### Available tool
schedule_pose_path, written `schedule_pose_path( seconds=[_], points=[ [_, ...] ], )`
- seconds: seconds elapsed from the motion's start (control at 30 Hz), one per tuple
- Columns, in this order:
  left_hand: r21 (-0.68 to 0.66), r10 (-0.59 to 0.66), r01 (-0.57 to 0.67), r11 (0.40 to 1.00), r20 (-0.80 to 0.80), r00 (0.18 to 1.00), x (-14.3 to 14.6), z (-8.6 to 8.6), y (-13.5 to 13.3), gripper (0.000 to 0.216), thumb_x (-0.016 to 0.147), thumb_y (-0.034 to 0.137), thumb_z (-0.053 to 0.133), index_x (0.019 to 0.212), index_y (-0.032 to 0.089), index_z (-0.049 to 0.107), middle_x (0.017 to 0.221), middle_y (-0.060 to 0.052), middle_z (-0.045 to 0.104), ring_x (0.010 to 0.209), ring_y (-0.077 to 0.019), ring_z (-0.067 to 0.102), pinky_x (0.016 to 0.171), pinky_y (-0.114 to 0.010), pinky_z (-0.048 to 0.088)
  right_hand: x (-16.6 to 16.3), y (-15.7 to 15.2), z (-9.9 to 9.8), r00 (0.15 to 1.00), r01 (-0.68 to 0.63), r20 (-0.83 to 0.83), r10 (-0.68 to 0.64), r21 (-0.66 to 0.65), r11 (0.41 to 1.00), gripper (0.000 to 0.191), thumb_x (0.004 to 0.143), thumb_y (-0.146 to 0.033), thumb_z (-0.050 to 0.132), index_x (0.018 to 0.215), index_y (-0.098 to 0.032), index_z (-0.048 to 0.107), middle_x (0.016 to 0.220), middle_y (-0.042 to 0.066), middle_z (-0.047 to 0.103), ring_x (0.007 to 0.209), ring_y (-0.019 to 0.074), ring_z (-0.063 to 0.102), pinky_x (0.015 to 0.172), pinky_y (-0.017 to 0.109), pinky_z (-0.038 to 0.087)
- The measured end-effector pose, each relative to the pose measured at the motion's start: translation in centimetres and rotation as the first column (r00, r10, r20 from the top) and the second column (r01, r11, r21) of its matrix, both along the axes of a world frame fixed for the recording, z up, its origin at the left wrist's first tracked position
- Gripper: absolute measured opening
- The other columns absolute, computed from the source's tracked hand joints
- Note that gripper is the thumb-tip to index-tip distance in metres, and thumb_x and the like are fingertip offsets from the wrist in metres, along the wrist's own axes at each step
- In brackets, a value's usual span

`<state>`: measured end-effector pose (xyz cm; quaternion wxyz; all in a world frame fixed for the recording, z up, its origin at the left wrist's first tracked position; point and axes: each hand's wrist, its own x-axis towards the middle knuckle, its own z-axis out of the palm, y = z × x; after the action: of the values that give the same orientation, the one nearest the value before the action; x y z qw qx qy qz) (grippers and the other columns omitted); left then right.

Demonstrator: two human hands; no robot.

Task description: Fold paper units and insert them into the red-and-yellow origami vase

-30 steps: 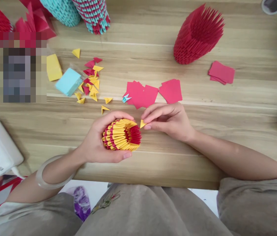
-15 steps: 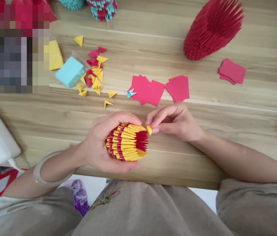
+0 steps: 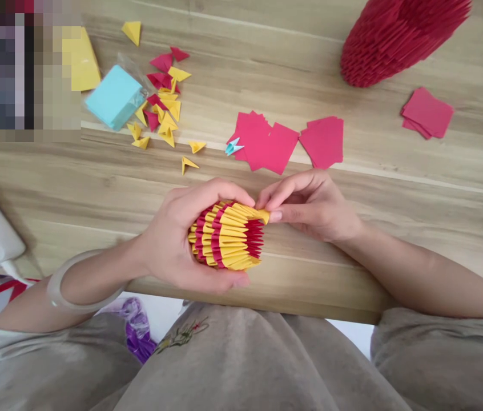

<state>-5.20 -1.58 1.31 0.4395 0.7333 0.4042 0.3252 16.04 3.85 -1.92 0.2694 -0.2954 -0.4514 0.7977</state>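
The left hand (image 3: 172, 240) grips a red-and-yellow modular origami vessel (image 3: 228, 237), opening toward three o'clock. The right hand (image 3: 321, 210) pinches a yellow folded triangle (image 3: 262, 216) at the vessel's two o'clock edge. From the vessel, loose folded triangles (image 3: 166, 121) lie at eleven o'clock, red paper squares (image 3: 253, 140) at one o'clock.

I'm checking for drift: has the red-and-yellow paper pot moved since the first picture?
Yes, slightly: in this view the paper pot is nearer the front table edge, farther from the red paper squares.
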Motion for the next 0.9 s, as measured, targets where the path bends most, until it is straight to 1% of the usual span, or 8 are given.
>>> schedule_pose_path(
  seconds=[0.1,0.2,0.3,0.43,0.53,0.63,0.77,0.9],
  points=[
    [-0.106,0.024,-0.020,0.994,0.042,0.999,0.18,0.25,0.26,0.057,0.057,0.043,0.080,0.109,0.032,0.058,0.086,-0.001,0.068,0.074,-0.0253,0.066,0.052,-0.039,0.055,-0.08,0.04,0.00,1.000,-0.009,0.017,0.010,-0.060,0.998,0.012,0.060,-0.024,0.083,0.066,-0.024,0.073,0.079,-0.001,0.075,0.074,0.0127,0.071,0.070,0.026,0.060],
    [-0.188,0.058,-0.046,0.981,0.058,0.997,0.34,0.48,0.44,0.048,0.059,0.043,0.078,0.103,0.032,0.061,0.082,0.000,0.068,0.066,-0.0223,0.065,0.047,-0.036,0.054,-0.04,0.04,-0.07,0.999,-0.028,0.020,0.031,-0.113,0.993,0.013,0.060,-0.022,0.083,0.068,-0.024,0.074,0.080,-0.002,0.075,0.074,0.0115,0.070,0.070,0.024,0.059],
    [-0.210,0.078,-0.065,0.976,0.056,0.995,0.45,0.57,0.43,0.044,0.059,0.044,0.078,0.099,0.033,0.063,0.081,0.000,0.068,0.064,-0.0211,0.064,0.045,-0.035,0.053,0.05,-0.03,-0.13,0.998,-0.050,0.019,0.054,-0.173,0.984,0.013,0.060,-0.022,0.083,0.069,-0.022,0.073,0.078,-0.002,0.074,0.072,0.0107,0.070,0.071,0.024,0.059],
    [-0.194,0.095,-0.088,0.977,0.023,0.995,0.43,0.55,0.34,0.044,0.059,0.047,0.077,0.098,0.033,0.064,0.082,0.000,0.067,0.065,-0.0209,0.063,0.047,-0.035,0.054,0.07,-0.17,-0.06,0.998,-0.052,0.027,0.060,-0.224,0.973,0.014,0.060,-0.022,0.083,0.068,-0.020,0.072,0.075,-0.002,0.074,0.069,0.0098,0.069,0.069,0.023,0.059],
    [-0.171,0.061,-0.056,0.984,0.024,0.998,0.32,0.46,0.43,0.045,0.060,0.049,0.076,0.101,0.033,0.064,0.081,0.000,0.068,0.064,-0.0205,0.063,0.049,-0.036,0.055,0.06,-0.21,0.00,0.998,-0.040,0.044,0.050,-0.203,0.978,0.014,0.060,-0.023,0.083,0.067,-0.020,0.072,0.075,-0.002,0.075,0.067,0.0105,0.070,0.067,0.023,0.060],
    [-0.180,0.030,-0.021,0.983,0.047,0.998,0.27,0.29,0.59,0.047,0.057,0.045,0.078,0.101,0.033,0.065,0.080,0.000,0.068,0.062,-0.0206,0.063,0.049,-0.036,0.055,0.09,-0.16,-0.03,0.996,-0.051,0.060,0.061,-0.158,0.986,0.014,0.060,-0.024,0.083,0.066,-0.021,0.072,0.075,-0.002,0.075,0.066,0.0114,0.070,0.065,0.025,0.061],
    [-0.220,0.060,-0.042,0.975,0.077,0.995,0.34,0.08,0.68,0.047,0.053,0.040,0.081,0.097,0.034,0.066,0.079,0.001,0.068,0.061,-0.0215,0.062,0.046,-0.037,0.054,0.12,-0.08,-0.05,0.993,-0.045,0.102,0.056,-0.101,0.994,0.014,0.060,-0.025,0.084,0.067,-0.021,0.073,0.074,-0.001,0.075,0.065,0.0123,0.070,0.066,0.026,0.061],
    [-0.233,0.072,-0.051,0.971,0.081,0.994,0.38,0.08,0.64,0.045,0.054,0.041,0.082,0.095,0.032,0.067,0.080,0.000,0.069,0.062,-0.0214,0.063,0.049,-0.036,0.055,0.20,-0.11,-0.07,0.991,-0.035,0.129,0.043,-0.065,0.997,0.014,0.060,-0.023,0.083,0.069,-0.020,0.073,0.068,-0.001,0.073,0.063,0.0131,0.070,0.064,0.026,0.061]
  ],
)
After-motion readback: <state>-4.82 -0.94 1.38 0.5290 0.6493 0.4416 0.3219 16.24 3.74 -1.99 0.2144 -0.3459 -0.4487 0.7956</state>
